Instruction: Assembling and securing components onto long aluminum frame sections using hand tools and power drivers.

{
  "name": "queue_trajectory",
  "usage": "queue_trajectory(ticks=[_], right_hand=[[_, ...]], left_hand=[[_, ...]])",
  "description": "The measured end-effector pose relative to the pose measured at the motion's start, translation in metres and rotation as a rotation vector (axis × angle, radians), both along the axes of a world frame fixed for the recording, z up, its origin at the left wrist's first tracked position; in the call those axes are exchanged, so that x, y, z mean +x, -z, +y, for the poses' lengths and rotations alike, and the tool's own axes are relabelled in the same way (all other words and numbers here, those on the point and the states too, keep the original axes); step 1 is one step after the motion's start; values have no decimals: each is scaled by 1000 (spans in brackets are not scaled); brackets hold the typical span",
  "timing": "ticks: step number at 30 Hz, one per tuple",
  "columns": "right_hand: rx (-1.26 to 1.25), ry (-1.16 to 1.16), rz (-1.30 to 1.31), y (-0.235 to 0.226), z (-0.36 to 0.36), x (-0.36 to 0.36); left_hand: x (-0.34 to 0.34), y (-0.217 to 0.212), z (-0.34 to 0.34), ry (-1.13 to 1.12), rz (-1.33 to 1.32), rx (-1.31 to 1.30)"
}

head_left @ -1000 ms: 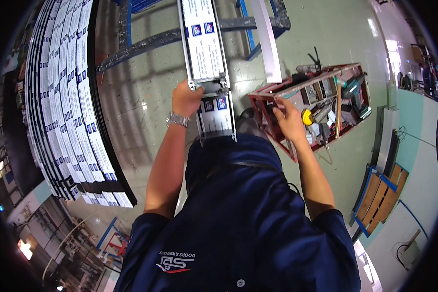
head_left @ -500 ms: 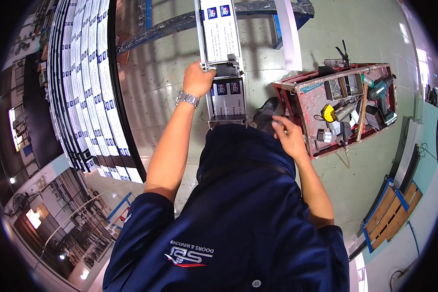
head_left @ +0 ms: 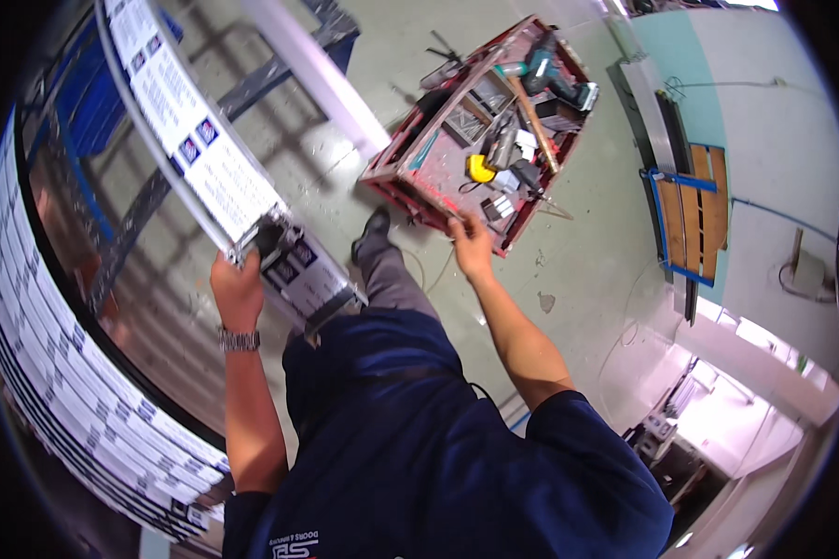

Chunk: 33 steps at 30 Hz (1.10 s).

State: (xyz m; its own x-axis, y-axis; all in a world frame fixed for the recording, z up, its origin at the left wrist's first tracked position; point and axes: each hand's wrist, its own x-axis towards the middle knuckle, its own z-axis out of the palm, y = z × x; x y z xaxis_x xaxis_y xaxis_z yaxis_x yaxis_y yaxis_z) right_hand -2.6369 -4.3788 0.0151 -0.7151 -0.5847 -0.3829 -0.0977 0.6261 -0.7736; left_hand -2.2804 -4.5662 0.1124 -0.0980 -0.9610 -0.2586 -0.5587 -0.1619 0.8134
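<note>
A long metal profile (head_left: 219, 182), covered with white film bearing blue marks, runs from the upper left down to my waist. My left hand (head_left: 239, 293) is closed on its left edge, beside a dark gap (head_left: 268, 237) across the profile. The fingers' far side is hidden. Beyond the gap, a shorter filmed section (head_left: 305, 272) ends against my front. My right hand (head_left: 473, 247) is at the near edge of a red tool box (head_left: 419, 200), fingers loosely bent and apart. Nothing shows in it; I cannot tell whether it touches the rim.
In the box lie a yellow tape measure (head_left: 480, 169), a teal power drill (head_left: 552, 82) and a wooden-handled hammer (head_left: 534, 121). A stack of filmed profiles (head_left: 84, 401) stands at left. A dark trestle beam (head_left: 270, 79) crosses behind; a wooden pallet (head_left: 701, 219) leans at right.
My view has swung right, so the profile now slants left. My right hand has moved from near my lap to the tool box's edge. The left hand keeps its hold on the profile.
</note>
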Motion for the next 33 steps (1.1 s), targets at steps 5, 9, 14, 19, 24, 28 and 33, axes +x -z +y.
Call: queue_trajectory(ticks=[5, 9, 14, 19, 24, 28, 33], right_hand=[[93, 8, 546, -2, -39, -143], [411, -82, 824, 29, -65, -243], [630, -211, 582, 44, -106, -312], [568, -327, 769, 10, -136, -328], [277, -53, 871, -31, -96, -282], [-19, 135, 722, -76, -38, -204], [-541, 428, -324, -157, 15, -72]], left_hand=[[7, 0, 1, 19, -15, 94], [-8, -21, 7, -25, -145, 71], [-16, -24, 9, -130, -119, 163], [-4, -6, 5, -146, -50, 109], [0, -8, -1, -142, 48, 174], [24, 4, 9, -231, 150, 280], [1, -18, -6, -367, 165, 553]])
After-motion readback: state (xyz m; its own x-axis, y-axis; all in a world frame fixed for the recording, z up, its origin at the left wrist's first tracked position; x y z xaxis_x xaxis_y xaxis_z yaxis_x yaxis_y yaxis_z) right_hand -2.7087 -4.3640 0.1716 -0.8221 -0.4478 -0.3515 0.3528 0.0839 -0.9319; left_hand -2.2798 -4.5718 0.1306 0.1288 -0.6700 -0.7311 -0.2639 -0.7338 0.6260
